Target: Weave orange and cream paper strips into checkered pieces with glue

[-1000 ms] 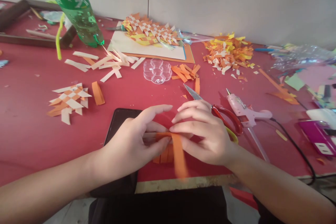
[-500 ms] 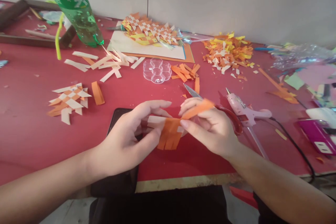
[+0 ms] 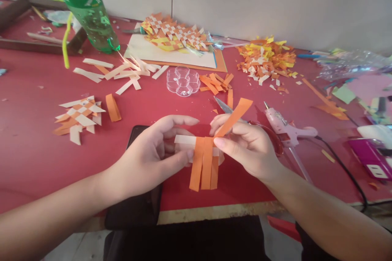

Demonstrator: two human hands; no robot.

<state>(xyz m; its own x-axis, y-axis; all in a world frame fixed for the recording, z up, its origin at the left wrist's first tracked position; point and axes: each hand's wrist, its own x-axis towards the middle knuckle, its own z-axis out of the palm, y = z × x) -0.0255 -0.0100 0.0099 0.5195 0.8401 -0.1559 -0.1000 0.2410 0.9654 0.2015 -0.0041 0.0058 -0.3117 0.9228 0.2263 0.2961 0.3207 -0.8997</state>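
Between my hands is a small piece of woven paper strips (image 3: 205,167), with orange strips hanging down over pale cream ones. My left hand (image 3: 159,151) grips its left side, the thumb lying on the front by an orange strip. My right hand (image 3: 245,142) pinches its upper right part between thumb and fingers. One orange strip (image 3: 237,114) points up and to the right out of that pinch. Below my left hand lies a black phone (image 3: 134,212) at the table edge. Scissors (image 3: 223,105) with red handles lie partly hidden behind my right hand.
A pink glue gun (image 3: 284,126) with a black cord lies on the right. Farther back are a clear flower-shaped palette (image 3: 183,81), cream strips (image 3: 122,71), orange strips (image 3: 216,82) and a scrap pile (image 3: 266,59). A green bottle (image 3: 94,20) stands left, beyond a woven fish-like piece (image 3: 81,116).
The woven piece has tilted so its orange strips hang longer into view. In my right hand, the loose orange strip now points more steeply upward. Both hands stay nearly in place.
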